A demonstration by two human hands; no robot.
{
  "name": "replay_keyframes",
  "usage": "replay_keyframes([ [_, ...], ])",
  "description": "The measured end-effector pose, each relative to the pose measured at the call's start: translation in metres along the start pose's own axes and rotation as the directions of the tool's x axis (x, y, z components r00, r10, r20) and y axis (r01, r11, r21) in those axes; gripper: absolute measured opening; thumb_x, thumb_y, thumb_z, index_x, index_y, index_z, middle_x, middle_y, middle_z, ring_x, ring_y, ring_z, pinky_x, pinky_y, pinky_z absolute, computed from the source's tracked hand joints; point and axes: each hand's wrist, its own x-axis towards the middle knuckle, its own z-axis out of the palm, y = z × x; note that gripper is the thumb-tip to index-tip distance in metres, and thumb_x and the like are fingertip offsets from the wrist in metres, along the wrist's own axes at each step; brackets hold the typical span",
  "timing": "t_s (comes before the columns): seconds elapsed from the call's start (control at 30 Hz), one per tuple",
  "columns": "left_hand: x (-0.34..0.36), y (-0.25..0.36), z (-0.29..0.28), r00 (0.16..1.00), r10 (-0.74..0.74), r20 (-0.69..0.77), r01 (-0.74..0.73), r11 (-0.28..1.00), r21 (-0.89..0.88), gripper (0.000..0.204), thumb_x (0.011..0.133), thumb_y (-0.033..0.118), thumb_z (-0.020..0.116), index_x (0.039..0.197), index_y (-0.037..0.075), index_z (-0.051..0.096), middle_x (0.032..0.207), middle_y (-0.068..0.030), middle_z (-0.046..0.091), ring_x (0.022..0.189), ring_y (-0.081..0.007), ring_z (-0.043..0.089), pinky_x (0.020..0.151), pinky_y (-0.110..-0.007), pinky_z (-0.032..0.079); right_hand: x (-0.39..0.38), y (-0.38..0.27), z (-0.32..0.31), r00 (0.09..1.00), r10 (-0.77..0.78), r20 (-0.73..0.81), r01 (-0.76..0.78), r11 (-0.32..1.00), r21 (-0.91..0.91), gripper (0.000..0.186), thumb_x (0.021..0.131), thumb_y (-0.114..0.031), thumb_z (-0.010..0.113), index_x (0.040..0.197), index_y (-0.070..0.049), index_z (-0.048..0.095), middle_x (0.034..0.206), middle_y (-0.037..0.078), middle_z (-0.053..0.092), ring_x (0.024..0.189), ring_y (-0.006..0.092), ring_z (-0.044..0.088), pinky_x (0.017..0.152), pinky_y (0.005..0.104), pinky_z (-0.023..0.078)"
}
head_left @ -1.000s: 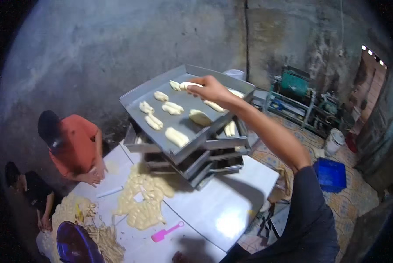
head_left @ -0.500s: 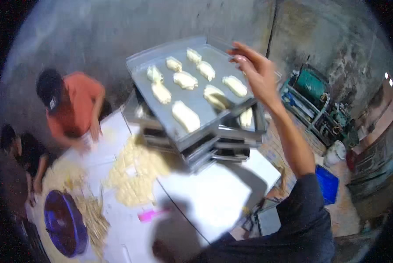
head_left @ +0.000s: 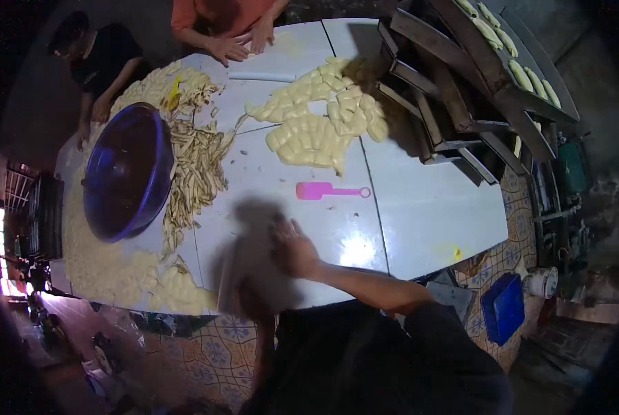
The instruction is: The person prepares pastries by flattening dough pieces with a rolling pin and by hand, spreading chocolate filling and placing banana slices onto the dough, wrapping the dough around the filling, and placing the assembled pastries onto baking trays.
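Over the near part of the white tabletop [head_left: 282,155], my right hand [head_left: 297,250] reaches in with its fingers stretched out, blurred at the tips and holding nothing that shows. In deep shadow at the table's near edge is my left hand [head_left: 255,299]; its fingers cannot be made out. A pink plastic scoop [head_left: 316,191] with a ring at its handle end lies just beyond my right hand. Farther off, pale dough pieces [head_left: 309,138] are spread close together. At the far right, stacked metal baking trays [head_left: 461,76] stand crosswise, with shaped dough rolls [head_left: 521,75] on the top one.
To the left stands a large purple basin [head_left: 158,173], beside a heap of brownish strips [head_left: 192,180]. More pale dough pieces [head_left: 181,290] lie at the near left. Two people work across the table, one in an orange shirt [head_left: 219,17]. A blue crate [head_left: 503,308] sits on the floor.
My right hand has come down from the top tray's edge to over the table. The view has swung left and downward. My left hand now shows in shadow.
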Motion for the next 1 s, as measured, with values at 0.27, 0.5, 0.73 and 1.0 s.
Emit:
replay_keyframes([
  [0.27,0.039,0.025,-0.013,0.982,0.016,0.191,-0.006,0.999,-0.051,0.018,0.098,0.003,0.052,0.109,-0.004,0.064,0.107,-0.0219,0.066,0.107,-0.0381,0.061,0.093,-0.043,0.049,-0.064,-0.035,-0.022,0.8,-0.553,0.234,0.34,0.738,0.583,0.03,0.097,-0.024,0.058,0.117,-0.005,0.068,0.124,0.017,0.065,0.129,0.0318,0.054,0.114,0.0435,0.037],
  [0.5,0.108,0.1,0.033,0.886,0.145,0.441,-0.128,0.989,-0.069,0.016,0.091,0.0,0.056,0.102,-0.001,0.066,0.105,-0.0218,0.065,0.102,-0.0407,0.062,0.088,-0.043,0.051,0.095,0.125,-0.153,0.993,0.089,-0.076,-0.062,0.95,0.307,0.026,0.079,-0.01,0.064,0.103,-0.001,0.07,0.097,0.022,0.069,0.094,0.0427,0.063,0.083,0.0456,0.052],
  [0.73,0.11,0.133,0.084,0.805,0.34,0.486,-0.262,0.939,-0.223,0.014,0.09,-0.002,0.059,0.1,0.0,0.067,0.101,-0.0174,0.07,0.102,-0.0356,0.066,0.09,-0.045,0.052,0.183,0.272,-0.154,0.949,-0.048,0.312,0.064,0.997,-0.043,0.042,0.073,-0.007,0.072,0.115,-0.009,0.069,0.107,0.014,0.065,0.107,0.0343,0.06,0.088,0.0438,0.052],
  [1.0,0.092,0.13,0.09,0.85,0.088,0.519,0.059,0.964,-0.26,0.015,0.091,-0.002,0.057,0.099,0.0,0.069,0.099,-0.017,0.071,0.095,-0.033,0.069,0.088,-0.039,0.053,0.13,0.258,-0.191,0.934,0.276,-0.225,-0.124,0.845,0.52,0.017,0.087,0.0,0.065,0.1,-0.002,0.054,0.097,0.011,0.054,0.087,0.0206,0.057,0.073,0.0361,0.049],
])
